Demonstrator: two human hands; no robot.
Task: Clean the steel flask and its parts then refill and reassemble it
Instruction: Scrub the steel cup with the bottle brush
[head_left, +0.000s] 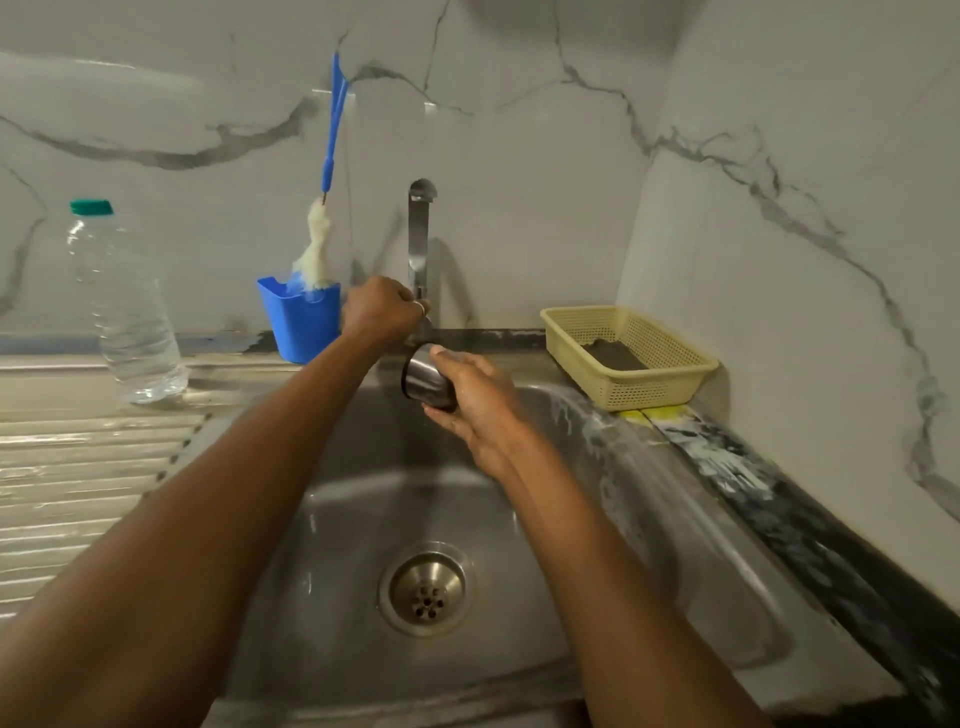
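Over the sink (363, 519), just below the tap (420, 234), a steel cup (427, 382) from the flask is held tilted on its side, grasped between the thumb and fingers of the right hand (475, 405). The base of the tap is gripped by the left hand (382, 309), its fingers curled round it. A drain strainer (427, 590) is seen in the sink bottom. On the surface to the left, a plastic bottle (127, 312) and a blue holder (304, 325) with a brush (318, 254) are stood; to the right, a cream basket (670, 387) containing a dark pad (615, 355) is placed.
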